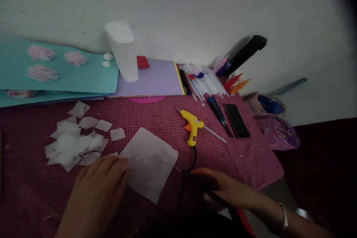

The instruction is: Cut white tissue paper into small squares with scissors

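Note:
My left hand is at the near left of the table, its fingertips closed on the left corner of a white tissue square. My right hand is at the near right, curled around a dark, slim tool that I cannot identify. It lies next to the black cord of a yellow glue gun. A pile of cut white tissue pieces lies left of the square.
A red checked cloth covers the table. At the back lie teal sheets bearing pink tissue flowers, a purple sheet, and a white paper cylinder. Glue sticks, pens, a dark phone and a purple bag lie at the right.

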`<act>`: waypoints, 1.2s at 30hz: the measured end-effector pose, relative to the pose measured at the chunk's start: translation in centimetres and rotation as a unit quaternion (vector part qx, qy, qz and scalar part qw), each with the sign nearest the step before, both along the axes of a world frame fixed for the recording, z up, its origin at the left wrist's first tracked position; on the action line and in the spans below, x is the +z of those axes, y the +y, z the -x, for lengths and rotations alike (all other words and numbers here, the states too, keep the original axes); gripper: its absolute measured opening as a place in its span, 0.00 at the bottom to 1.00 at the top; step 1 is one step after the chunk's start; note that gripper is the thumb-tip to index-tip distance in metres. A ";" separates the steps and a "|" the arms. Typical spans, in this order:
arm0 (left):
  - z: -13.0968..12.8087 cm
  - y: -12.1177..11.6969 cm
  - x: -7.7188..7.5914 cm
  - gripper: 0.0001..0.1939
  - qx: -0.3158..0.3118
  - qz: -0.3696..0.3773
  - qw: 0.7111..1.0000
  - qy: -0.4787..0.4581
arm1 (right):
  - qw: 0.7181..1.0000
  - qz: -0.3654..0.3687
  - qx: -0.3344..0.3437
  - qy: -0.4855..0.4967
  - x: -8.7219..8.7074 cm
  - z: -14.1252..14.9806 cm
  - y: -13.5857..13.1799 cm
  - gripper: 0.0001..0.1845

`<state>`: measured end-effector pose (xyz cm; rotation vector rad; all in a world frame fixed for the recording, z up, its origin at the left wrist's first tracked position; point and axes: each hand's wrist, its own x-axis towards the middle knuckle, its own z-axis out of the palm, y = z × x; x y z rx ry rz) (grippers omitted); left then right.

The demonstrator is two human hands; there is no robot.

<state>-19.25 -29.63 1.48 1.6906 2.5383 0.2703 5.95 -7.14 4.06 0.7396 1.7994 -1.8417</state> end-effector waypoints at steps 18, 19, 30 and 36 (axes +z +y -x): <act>2.1 3.6 1.9 0.22 0.138 0.187 0.972 0.042 | 0.842 -0.530 0.018 0.094 -3.0 -10.4 4.5 0.29; 2.5 3.9 1.8 0.21 0.145 0.188 0.971 0.026 | 0.830 -0.548 0.019 0.107 -3.2 -10.8 4.7 0.29; 0.9 5.5 1.1 0.09 0.164 0.132 0.976 -0.047 | 0.807 -0.569 0.028 0.159 -3.3 -11.7 5.4 0.21; -3.8 3.9 1.9 0.08 0.190 0.041 0.974 -0.117 | 0.829 -0.486 0.070 0.267 -0.3 -4.8 1.1 0.18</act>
